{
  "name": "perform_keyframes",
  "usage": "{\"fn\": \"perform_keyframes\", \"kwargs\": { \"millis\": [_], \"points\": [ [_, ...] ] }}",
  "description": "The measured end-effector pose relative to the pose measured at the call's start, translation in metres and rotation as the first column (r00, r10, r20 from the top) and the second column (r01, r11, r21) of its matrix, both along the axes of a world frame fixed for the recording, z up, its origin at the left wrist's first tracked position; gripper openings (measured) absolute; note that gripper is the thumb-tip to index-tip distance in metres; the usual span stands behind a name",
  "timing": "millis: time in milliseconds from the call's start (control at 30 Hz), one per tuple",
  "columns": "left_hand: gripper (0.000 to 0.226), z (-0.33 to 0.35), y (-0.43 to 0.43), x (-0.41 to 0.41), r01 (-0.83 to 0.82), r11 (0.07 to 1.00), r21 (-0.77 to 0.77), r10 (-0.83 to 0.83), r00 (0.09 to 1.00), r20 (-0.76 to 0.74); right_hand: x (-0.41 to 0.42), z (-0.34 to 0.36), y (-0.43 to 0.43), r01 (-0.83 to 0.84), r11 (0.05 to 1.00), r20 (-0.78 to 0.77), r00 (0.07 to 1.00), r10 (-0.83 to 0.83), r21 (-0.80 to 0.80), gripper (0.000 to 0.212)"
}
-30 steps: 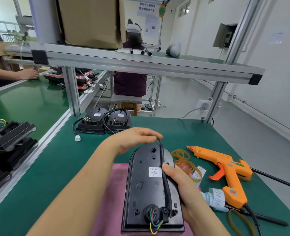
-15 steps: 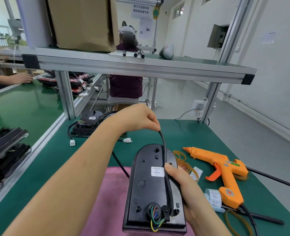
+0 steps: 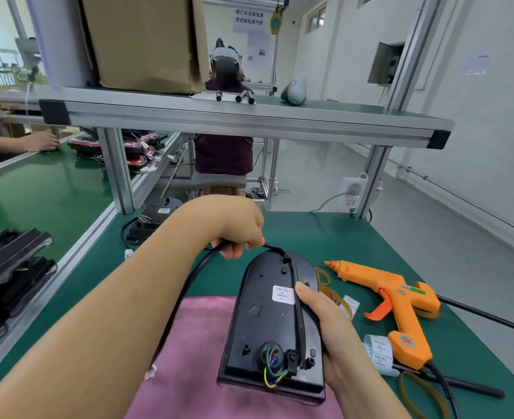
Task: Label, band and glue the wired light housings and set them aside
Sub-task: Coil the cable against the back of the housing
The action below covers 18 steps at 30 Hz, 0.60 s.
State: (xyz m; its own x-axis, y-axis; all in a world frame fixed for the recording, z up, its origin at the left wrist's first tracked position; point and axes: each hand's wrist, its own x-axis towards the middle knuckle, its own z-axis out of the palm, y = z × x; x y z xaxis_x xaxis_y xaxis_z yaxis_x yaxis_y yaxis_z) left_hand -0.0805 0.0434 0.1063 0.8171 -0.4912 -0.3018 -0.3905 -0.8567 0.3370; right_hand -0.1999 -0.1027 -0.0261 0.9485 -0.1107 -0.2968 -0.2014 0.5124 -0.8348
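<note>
- Underneath, a green table (image 3: 325, 237) is seen, with a pink cloth (image 3: 195, 343) spread on its near part.
- An orange glue gun (image 3: 394, 297) is laid on its side at the right of the table; loose rubber bands (image 3: 325, 279) are scattered between it and the cloth, and a strip of labels (image 3: 378, 352) is lodged just beside its handle.
- An aluminium-framed shelf (image 3: 249, 116) is carried across above the table's far edge, with a cardboard box (image 3: 146, 40) set on it.
- More black housings (image 3: 156, 216) are parked at the table's far left corner, and others are stacked (image 3: 7, 267) at the left edge of the view, beside a green conveyor (image 3: 38, 189).
- A seated person (image 3: 224, 146) is seen from behind beyond the shelf, in a pale-walled workroom.
- The light housing (image 3: 273, 322) is held back-up over the cloth: black, rounded at the far end, square at the near end.
- 1 white label (image 3: 282, 294) is stuck near its middle, and coloured wires (image 3: 272, 367) are looped from a round socket at its near end.
- A black cable (image 3: 186, 285) is run along the housing's right side, over the rounded end and off to the left.
- The housing's right edge is gripped by the right hand (image 3: 325, 322), the thumb pressed on the cable beside the label.
- The cable is gripped in the curled fingers of the left hand (image 3: 234, 228), just beyond the rounded end.
</note>
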Motion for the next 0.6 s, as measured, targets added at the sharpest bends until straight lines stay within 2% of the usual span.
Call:
{"fn": "perform_keyframes", "kwargs": {
  "millis": [200,333,500,600],
  "points": [
    [0.024,-0.002,0.011,-0.01,-0.06,0.99,-0.13,0.035,0.981,-0.19,0.014,0.004,0.002,-0.023,0.999,0.017,1.0,0.022,0.049,0.035],
    [0.037,-0.013,0.023,-0.014,-0.172,0.95,-0.261,0.087,0.947,-0.309,0.027,0.01,0.007,-0.028,0.997,-0.008,1.0,0.029,0.066,0.043],
    [0.037,-0.031,0.033,-0.024,-0.252,0.9,-0.356,0.137,0.938,-0.318,0.04,0.013,0.015,-0.015,1.0,0.03,0.999,0.015,-0.011,0.06],
    [0.033,-0.037,0.039,-0.03,-0.27,0.868,-0.417,0.139,0.938,-0.317,0.044,0.013,0.019,-0.026,1.0,0.059,0.998,0.027,-0.016,0.06]
  ]
}}
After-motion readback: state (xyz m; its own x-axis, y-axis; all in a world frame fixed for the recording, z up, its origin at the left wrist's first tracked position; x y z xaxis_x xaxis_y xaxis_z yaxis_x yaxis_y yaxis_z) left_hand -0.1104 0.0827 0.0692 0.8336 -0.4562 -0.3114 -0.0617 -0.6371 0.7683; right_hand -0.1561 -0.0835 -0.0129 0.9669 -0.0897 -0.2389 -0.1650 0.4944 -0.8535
